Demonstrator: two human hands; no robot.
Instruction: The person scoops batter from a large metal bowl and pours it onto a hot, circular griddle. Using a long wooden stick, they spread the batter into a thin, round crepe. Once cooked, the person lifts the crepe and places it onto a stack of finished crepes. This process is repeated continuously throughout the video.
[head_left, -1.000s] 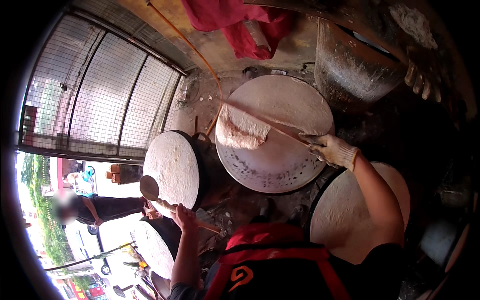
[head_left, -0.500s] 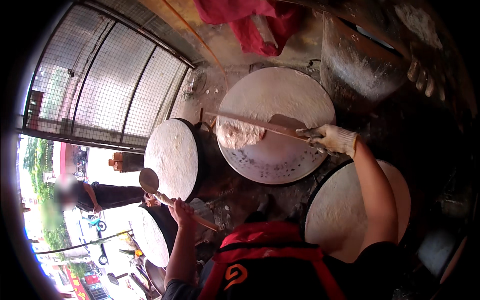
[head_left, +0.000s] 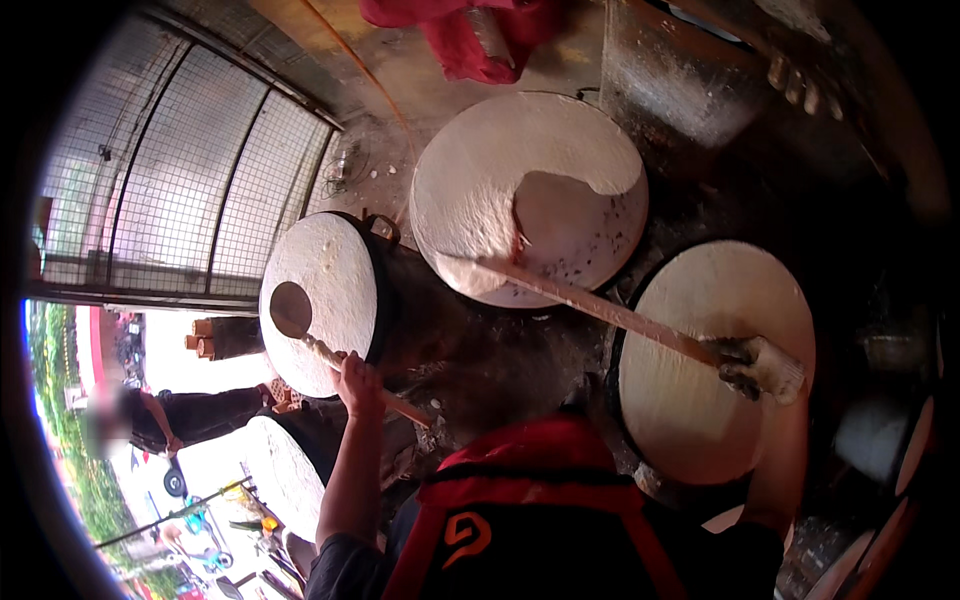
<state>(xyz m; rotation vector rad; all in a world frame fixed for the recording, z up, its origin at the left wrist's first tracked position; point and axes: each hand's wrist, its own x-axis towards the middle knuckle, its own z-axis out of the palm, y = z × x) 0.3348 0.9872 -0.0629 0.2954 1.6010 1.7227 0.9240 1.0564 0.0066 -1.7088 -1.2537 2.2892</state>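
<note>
My bare left hand (head_left: pixel 360 384) is wrapped round the wooden handle of a ladle (head_left: pixel 291 309). The ladle's round head hangs over the left round pan (head_left: pixel 330 270), which is coated in pale, bumpy batter. In a grey-coated work glove, my right hand (head_left: pixel 768 369) grips a long flat wooden paddle (head_left: pixel 620 315) above the right round pan (head_left: pixel 700 430). The paddle's far end rests at the near left edge of the large middle pan (head_left: pixel 580 225). Pale batter (head_left: pixel 480 150) covers that pan's far and left parts, leaving a bare, dark-speckled patch at the right.
Another pale-topped pan (head_left: pixel 285 470) stands at the lower left. A person in dark clothes (head_left: pixel 200 418) is beyond it. A wire mesh panel (head_left: pixel 180 180) closes the far left, and red cloth (head_left: pixel 480 40) hangs at the back wall. Buckets (head_left: pixel 870 430) stand at the right.
My right hand has drawn back to the right with the paddle, from the middle pan to above the right pan. Batter now spreads down the middle pan's left side. The ladle stays in my left hand.
</note>
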